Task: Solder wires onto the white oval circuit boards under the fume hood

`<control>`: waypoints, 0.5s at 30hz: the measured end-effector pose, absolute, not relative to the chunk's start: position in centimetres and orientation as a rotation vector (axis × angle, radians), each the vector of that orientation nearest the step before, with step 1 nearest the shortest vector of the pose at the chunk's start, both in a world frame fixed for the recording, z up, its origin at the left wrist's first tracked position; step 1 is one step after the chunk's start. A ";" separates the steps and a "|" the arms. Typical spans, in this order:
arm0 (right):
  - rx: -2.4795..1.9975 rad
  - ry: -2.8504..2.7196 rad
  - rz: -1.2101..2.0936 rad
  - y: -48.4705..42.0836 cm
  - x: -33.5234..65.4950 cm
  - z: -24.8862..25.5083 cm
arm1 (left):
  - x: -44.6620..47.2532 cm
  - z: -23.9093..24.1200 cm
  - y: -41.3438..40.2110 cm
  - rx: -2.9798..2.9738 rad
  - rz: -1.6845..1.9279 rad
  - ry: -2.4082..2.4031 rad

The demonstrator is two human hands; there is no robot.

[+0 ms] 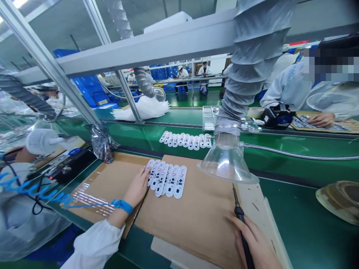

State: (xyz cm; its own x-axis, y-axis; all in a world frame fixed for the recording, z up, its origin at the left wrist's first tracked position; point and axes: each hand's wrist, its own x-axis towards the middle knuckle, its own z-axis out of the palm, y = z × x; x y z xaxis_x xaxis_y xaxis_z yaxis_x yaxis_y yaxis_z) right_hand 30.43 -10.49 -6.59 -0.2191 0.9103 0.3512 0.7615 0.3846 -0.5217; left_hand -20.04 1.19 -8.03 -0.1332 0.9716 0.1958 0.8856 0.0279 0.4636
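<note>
My left hand (137,188), with a blue wrist strap (122,206), grips the left edge of a group of white, rounded circuit boards (158,178). Its fingers are closed at the outermost board; the thumb is mostly hidden. These boards lie side by side on a cardboard sheet (193,220), the left ones overlapping the others. Each carries small black parts and thin wires. On the right, my right hand (255,239) is closed around the handle of a soldering iron (239,211). The iron's tip points away from me, below a clear fume hood, apart from the boards.
The clear fume hood (227,158) hangs from a grey duct (249,63) over the cardboard. Beyond it lies a row of similar boards (185,140) on the green belt. A tape roll (340,200) stands right. Co-workers sit left and across; one person's hand (321,119) rests over boards.
</note>
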 end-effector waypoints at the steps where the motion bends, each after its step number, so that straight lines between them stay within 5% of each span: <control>1: -1.430 -2.018 0.334 -10.5 30.2 -6.3 | -19.4 -8.0 1.1 1.945 0.734 2.116; 15: -1.400 -1.770 0.418 -10.0 30.0 -6.6 | -20.7 -6.4 1.7 1.952 0.718 2.228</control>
